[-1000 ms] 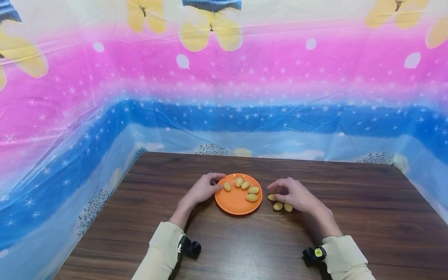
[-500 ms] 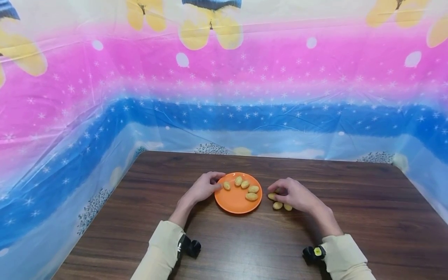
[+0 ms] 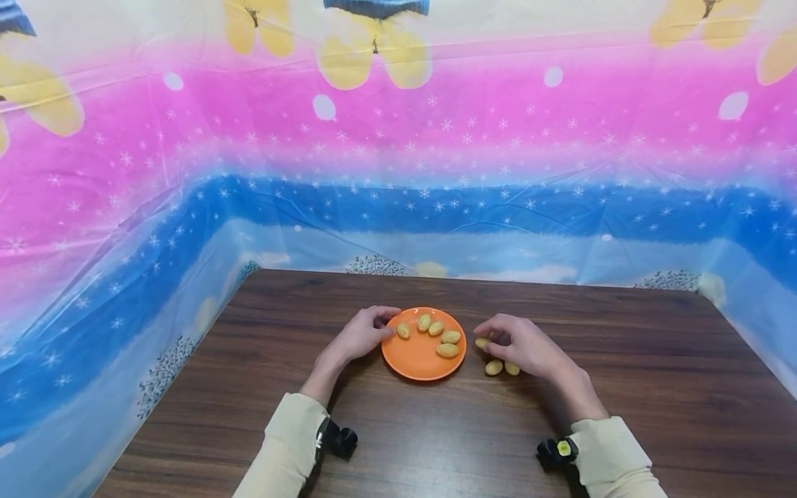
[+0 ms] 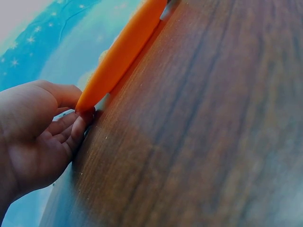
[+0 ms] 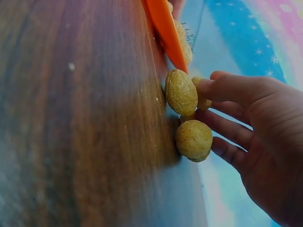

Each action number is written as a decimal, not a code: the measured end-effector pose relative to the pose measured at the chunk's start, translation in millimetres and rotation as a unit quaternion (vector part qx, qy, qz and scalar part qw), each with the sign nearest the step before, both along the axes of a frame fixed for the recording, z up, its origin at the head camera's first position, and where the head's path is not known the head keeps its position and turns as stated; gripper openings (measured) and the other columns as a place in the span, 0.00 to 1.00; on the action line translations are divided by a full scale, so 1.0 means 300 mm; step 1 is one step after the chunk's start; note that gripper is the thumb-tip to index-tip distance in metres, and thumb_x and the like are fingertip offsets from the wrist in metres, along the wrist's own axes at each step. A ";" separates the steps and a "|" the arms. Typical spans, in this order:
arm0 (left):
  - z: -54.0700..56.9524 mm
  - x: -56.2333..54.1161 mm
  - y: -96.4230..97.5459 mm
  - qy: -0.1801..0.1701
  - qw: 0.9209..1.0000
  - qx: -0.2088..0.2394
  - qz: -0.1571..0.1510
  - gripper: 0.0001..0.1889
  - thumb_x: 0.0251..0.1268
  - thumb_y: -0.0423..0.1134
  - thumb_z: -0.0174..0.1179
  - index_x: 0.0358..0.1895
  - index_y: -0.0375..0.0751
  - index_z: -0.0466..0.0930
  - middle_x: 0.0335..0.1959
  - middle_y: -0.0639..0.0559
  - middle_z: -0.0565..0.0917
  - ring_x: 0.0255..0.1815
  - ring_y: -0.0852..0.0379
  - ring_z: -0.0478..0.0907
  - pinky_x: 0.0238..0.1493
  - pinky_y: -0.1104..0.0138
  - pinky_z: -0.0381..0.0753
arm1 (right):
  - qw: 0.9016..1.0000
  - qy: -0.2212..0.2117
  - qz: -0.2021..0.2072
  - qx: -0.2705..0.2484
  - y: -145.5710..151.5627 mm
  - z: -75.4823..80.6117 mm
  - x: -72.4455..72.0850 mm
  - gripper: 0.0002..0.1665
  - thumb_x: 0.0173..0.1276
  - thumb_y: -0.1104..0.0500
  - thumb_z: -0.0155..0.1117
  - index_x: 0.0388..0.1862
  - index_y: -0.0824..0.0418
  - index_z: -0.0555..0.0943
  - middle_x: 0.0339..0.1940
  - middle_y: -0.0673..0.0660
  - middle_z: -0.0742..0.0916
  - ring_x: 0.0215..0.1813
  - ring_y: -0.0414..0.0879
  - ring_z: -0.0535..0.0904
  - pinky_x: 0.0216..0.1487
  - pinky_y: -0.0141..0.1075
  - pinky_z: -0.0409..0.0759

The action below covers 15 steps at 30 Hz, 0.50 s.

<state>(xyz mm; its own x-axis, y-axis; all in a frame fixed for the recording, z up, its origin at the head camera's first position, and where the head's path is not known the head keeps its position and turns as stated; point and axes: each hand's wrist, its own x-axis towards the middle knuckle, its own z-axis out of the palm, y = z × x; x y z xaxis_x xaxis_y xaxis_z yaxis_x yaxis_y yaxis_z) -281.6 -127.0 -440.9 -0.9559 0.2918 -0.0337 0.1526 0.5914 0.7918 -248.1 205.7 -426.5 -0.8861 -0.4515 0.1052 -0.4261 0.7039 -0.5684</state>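
Note:
An orange plate (image 3: 418, 361) lies on the brown table with several walnuts (image 3: 447, 351) spread over its upper and right parts. At its left rim my left hand (image 3: 361, 335) pinches the edge, thumb above and fingers below, as the left wrist view shows. Right of the plate, my right hand (image 3: 526, 344) pinches a walnut (image 5: 203, 101) between thumb and fingers, slightly above the table. Close under that hand other walnuts (image 3: 494, 367) lie on the wood. In the right wrist view two of them, a nearer walnut (image 5: 193, 139) and an oval one, partly cover those behind.
The dark wood-grain table (image 3: 429, 443) spreads around the plate on all sides. A patterned pink and blue cloth (image 3: 398, 152) hangs behind and along the sides. Black wrist cameras sit on both forearms, the left one (image 3: 344, 443) low over the table.
The walnut at my right fingertips has risen slightly away from the others, and the right hand has shifted a little with it. My left hand and the plate keep their places.

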 end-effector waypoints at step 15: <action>0.001 -0.008 0.005 -0.005 1.000 0.001 0.003 0.22 0.69 0.38 0.60 0.66 0.49 0.77 0.52 0.49 0.80 0.46 0.54 0.75 0.45 0.63 0.75 | 0.999 0.025 0.007 -0.028 -0.010 0.021 0.009 0.20 0.70 0.59 0.65 0.60 0.54 0.81 0.52 0.48 0.85 0.44 0.40 0.80 0.45 0.36 0.80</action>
<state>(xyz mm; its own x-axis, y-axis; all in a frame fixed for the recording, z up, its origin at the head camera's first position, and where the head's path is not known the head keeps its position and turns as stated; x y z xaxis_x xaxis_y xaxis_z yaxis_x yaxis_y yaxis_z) -283.9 -125.6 -440.6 -0.9573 0.2860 -0.0434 0.1403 0.5902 0.7950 -245.4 202.7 -420.3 -0.8727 -0.4560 0.1746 -0.4645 0.6651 -0.5847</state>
